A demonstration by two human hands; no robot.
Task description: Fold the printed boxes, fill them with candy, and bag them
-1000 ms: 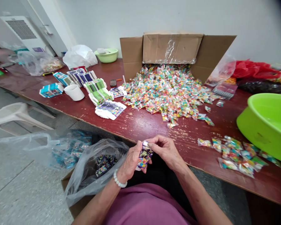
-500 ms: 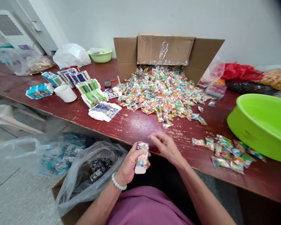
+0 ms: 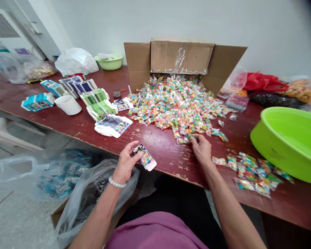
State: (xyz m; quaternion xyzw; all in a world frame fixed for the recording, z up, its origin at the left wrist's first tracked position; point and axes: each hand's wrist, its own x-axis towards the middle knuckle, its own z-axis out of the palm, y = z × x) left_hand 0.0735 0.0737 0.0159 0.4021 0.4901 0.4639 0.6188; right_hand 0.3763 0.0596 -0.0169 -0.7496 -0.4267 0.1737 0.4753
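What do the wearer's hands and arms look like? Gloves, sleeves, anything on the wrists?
Left hand: no glove, whitish bracelet of round beads at the wrist. Right hand: no glove, nothing visible on the wrist. Forearms bare, no sleeves in view. No cables or markings visible.

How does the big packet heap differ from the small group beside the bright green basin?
The heap is far larger than the group. The heap spills from the cardboard box; the group lies by the basin. The right hand is at the heap's edge, not the group's. Both are clear, multicoloured packets.
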